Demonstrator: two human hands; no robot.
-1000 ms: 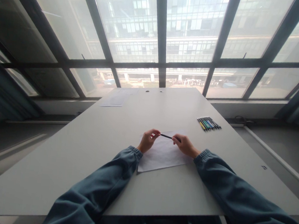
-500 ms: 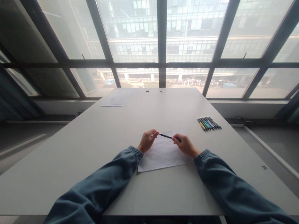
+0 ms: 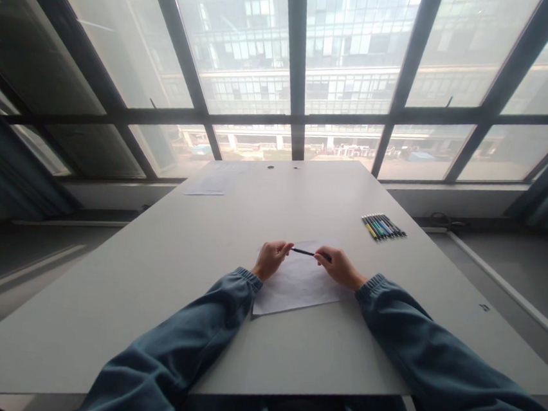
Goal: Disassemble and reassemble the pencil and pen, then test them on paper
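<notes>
A slim dark pen stretches between my two hands, just above a white sheet of paper. My left hand pinches its left end between thumb and fingers. Around the right end, the fingers of my right hand are closed. Both wrists rest at the sides of the paper. The pen's two ends are partly hidden by my fingers, so I cannot tell whether a cap is on it.
To the right, a row of several pens with coloured and dark barrels lies on the white table. Another sheet of paper lies at the far left. Beyond the table's far edge stands a large framed window.
My left hand has dipped slightly, and its end of the pen has come down a little. My right hand is almost where it was.
</notes>
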